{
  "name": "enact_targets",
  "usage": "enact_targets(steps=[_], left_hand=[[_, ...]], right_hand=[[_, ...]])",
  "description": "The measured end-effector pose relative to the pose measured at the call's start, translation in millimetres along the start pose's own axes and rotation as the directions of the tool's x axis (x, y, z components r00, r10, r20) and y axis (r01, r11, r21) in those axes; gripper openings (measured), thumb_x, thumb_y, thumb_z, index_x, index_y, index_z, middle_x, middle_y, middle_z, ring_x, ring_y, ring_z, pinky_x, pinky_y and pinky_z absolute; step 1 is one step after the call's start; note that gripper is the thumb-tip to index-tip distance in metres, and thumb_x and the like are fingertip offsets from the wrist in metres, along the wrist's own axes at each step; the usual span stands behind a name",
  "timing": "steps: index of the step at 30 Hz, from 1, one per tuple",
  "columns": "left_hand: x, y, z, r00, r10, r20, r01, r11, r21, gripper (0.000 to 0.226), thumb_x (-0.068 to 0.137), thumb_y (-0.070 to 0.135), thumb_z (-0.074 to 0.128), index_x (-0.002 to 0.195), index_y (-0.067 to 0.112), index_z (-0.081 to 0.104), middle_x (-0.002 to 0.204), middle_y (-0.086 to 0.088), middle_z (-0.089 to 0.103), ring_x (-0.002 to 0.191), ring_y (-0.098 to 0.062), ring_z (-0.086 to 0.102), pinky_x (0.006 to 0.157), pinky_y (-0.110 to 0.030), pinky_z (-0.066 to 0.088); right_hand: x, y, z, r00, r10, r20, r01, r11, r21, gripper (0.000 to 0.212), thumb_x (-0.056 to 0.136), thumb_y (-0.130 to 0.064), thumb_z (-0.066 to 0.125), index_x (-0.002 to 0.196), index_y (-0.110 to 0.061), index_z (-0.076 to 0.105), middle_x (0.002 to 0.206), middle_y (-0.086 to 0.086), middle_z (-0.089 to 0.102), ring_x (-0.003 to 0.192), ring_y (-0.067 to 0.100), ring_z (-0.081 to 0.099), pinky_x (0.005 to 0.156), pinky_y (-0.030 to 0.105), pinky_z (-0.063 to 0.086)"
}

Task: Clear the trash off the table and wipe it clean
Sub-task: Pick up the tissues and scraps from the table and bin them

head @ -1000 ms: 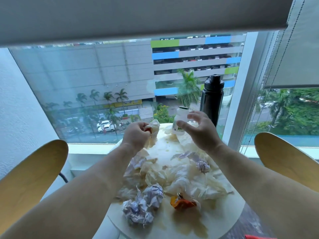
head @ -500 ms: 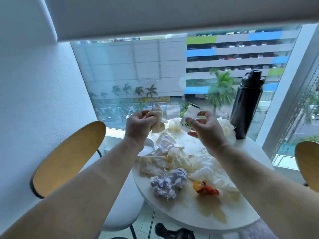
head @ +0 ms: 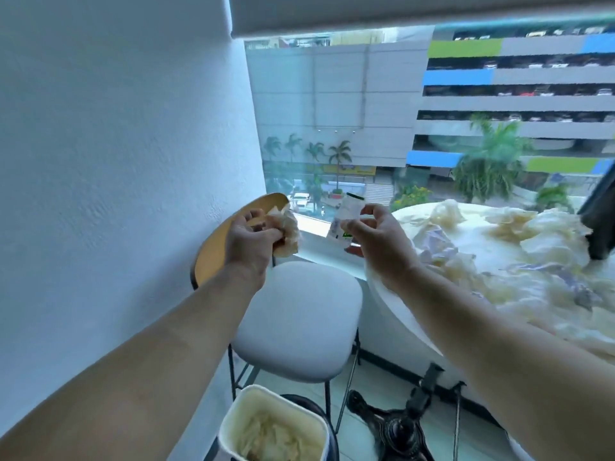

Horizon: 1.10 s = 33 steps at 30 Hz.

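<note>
Head view | left grip [head: 251, 242] curls round crumpled tissue [head: 287, 232] | right grip [head: 379, 244] pinches small white bottle [head: 346, 219], long axis near upright, cap up | both above chair seat [head: 299, 314], left of desk [head: 479, 252]

The wall [head: 116, 161] closes the left side, near the left hand [head: 251, 239] and its wad [head: 288, 227]. The table [head: 479, 252] bounds the right, beside the right hand [head: 379, 241] and its bottle [head: 347, 217]. The chair [head: 296, 321] seat lies below both hands. Nearer, the bin [head: 226, 424] stands open-topped on the floor, nothing over it. Paper [head: 545, 241] and a flask [head: 599, 224] crowd the tabletop.
</note>
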<state>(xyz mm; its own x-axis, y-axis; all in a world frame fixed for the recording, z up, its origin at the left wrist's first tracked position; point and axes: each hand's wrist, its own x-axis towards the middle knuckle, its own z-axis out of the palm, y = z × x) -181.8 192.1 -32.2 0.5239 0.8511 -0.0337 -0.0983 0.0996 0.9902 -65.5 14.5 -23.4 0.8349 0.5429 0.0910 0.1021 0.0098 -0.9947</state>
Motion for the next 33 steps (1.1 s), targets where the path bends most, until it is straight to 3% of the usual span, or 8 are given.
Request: enact_targets(steps=[3,11,15,18,21,25,29,33], left_hand=[[6,-17,-52,0.999,-0.05,-0.002,0.05,0.999,-0.004,0.049,0.077,-0.013,0.074,0.107,0.023,0.061,0.114,-0.018,0.072,0.105,-0.037,0.073,0.092,-0.056,0.061],[-6,-107,-129,0.972,-0.226,-0.068,0.229,0.973,0.036,0.035,0.074,-0.011,0.073,0.098,0.014,0.068,0.109,-0.023,0.073,0.099,-0.042,0.074,0.078,-0.055,0.065],[-25,-158,-141,0.962,-0.259,-0.09,0.269,0.954,0.132,0.034,0.08,-0.015,0.065,0.094,0.015,0.062,0.098,-0.018,0.069,0.082,-0.03,0.07,0.062,-0.037,0.062],[-43,-198,-145,0.942,-0.312,-0.126,0.332,0.924,0.189,0.034,0.074,-0.011,0.066,0.087,0.019,0.056,0.086,-0.011,0.061,0.073,-0.027,0.063,0.062,-0.04,0.062],[-61,-236,-148,0.919,-0.36,-0.161,0.391,0.887,0.246,0.029,0.064,-0.001,0.065,0.078,0.021,0.053,0.08,-0.009,0.056,0.073,-0.027,0.059,0.07,-0.055,0.062],[-74,-266,-146,0.9,-0.386,-0.202,0.433,0.847,0.31,0.034,0.082,-0.014,0.067,0.076,0.017,0.056,0.078,-0.006,0.057,0.073,-0.028,0.06,0.057,-0.036,0.061],[-80,-285,-149,0.869,-0.465,-0.171,0.495,0.836,0.238,0.019,0.089,-0.004,0.074,0.085,0.011,0.064,0.087,-0.012,0.064,0.073,-0.032,0.067,0.065,-0.05,0.065],[-78,-298,-154,0.842,-0.519,-0.144,0.537,0.788,0.299,0.011,0.092,0.008,0.072,0.089,0.018,0.071,0.091,-0.002,0.071,0.079,-0.018,0.066,0.069,-0.032,0.055]], right_hand=[[-16,15,51,1.0,0.017,0.012,-0.016,0.998,-0.053,0.024,0.086,-0.025,0.074,0.107,-0.023,0.062,0.102,0.006,0.074,0.095,0.03,0.073,0.083,0.047,0.063],[-58,103,119,0.987,0.145,0.073,-0.118,0.95,-0.289,0.058,0.073,-0.05,0.071,0.123,-0.022,0.068,0.104,-0.006,0.069,0.094,0.02,0.07,0.089,0.052,0.06],[-79,157,123,0.96,0.253,0.119,-0.195,0.91,-0.365,0.041,0.087,-0.034,0.078,0.123,-0.019,0.064,0.101,-0.004,0.067,0.092,0.022,0.069,0.089,0.051,0.06],[-95,197,117,0.931,0.337,0.141,-0.251,0.872,-0.421,0.037,0.086,-0.029,0.079,0.118,-0.022,0.061,0.099,0.002,0.068,0.088,0.025,0.07,0.084,0.049,0.062],[-114,232,107,0.899,0.408,0.161,-0.284,0.821,-0.495,0.039,0.083,-0.029,0.082,0.115,-0.022,0.06,0.098,0.001,0.068,0.087,0.021,0.069,0.079,0.041,0.06],[-133,266,97,0.853,0.487,0.19,-0.272,0.724,-0.634,0.034,0.082,-0.03,0.081,0.106,-0.023,0.057,0.093,-0.003,0.066,0.083,0.015,0.063,0.07,0.03,0.052],[-140,289,97,0.825,0.519,0.225,-0.195,0.634,-0.749,0.032,0.085,-0.037,0.078,0.104,-0.025,0.056,0.096,-0.007,0.064,0.085,0.014,0.062,0.07,0.032,0.05],[-135,297,98,0.832,0.513,0.212,-0.187,0.619,-0.763,0.031,0.091,-0.045,0.076,0.11,-0.025,0.061,0.101,-0.01,0.063,0.093,0.016,0.063,0.076,0.032,0.047]])
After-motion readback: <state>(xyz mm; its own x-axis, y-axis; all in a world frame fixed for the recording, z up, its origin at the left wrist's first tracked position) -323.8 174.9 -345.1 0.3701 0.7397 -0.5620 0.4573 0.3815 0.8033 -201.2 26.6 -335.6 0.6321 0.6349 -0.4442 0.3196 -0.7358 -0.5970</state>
